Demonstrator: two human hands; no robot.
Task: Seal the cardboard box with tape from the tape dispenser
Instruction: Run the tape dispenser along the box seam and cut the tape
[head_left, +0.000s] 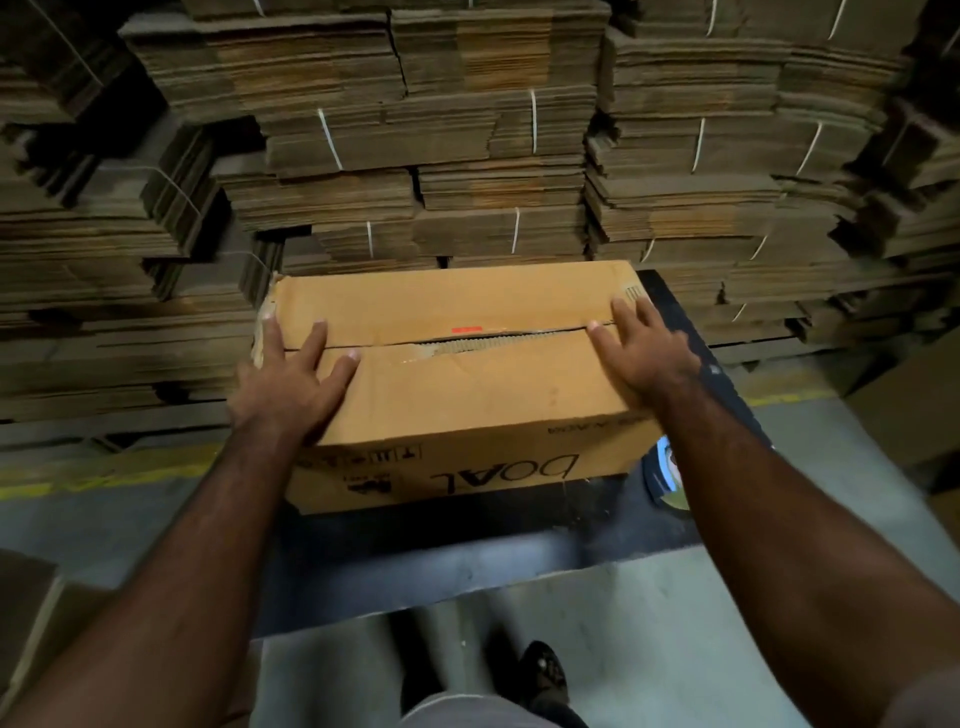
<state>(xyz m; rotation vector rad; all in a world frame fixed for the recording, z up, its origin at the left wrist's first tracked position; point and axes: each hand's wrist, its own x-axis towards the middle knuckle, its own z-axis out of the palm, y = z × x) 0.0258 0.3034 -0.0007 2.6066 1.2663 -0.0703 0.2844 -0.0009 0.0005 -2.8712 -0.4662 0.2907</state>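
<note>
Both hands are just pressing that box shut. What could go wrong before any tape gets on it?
The seam between the flaps of the cardboard box gapes mid-way with torn edges, so tape may grip poorly there. Both the left hand and right hand hold the flaps down; lifting one may let them spring up. No tape dispenser is plainly visible, so finding it may mean letting go.
</note>
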